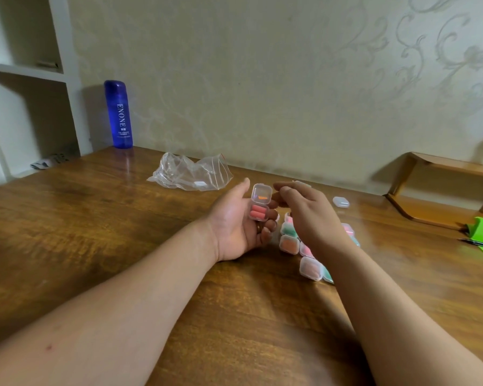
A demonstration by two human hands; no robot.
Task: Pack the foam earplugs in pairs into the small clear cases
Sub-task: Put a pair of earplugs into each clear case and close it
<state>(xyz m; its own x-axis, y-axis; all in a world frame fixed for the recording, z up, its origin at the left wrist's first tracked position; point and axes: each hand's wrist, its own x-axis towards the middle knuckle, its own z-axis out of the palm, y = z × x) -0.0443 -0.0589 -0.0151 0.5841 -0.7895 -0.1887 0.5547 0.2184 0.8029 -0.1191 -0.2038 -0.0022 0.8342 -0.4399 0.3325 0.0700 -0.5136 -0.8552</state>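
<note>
Cradling an open case [260, 207] palm-up, the left hand [239, 224] forms the grip: its fingers curl up around the case's right side from beneath, while the thumb stretches straight ahead along the left. Two pink earplugs [258, 212] lie side by side in the case's base, and the hinged lid [261, 194] stands up at the far edge. Just right of the grip, the right hand [310, 215] hovers back-up with the wrist bent and its fingers curled toward the lid; whether they pinch anything cannot be told. Both forearms reach in from the near edge over the worktop [95, 218]. Beneath and right of the right hand lies a cluster of filled cases [289, 243] with pink, orange and green plugs. Farther right of the grip sits a single closed case [341, 202]. Beyond the grip to the left lies a crumpled clear bag [190, 174], and farther left a blue bottle [118, 115] stands by the wall.
</note>
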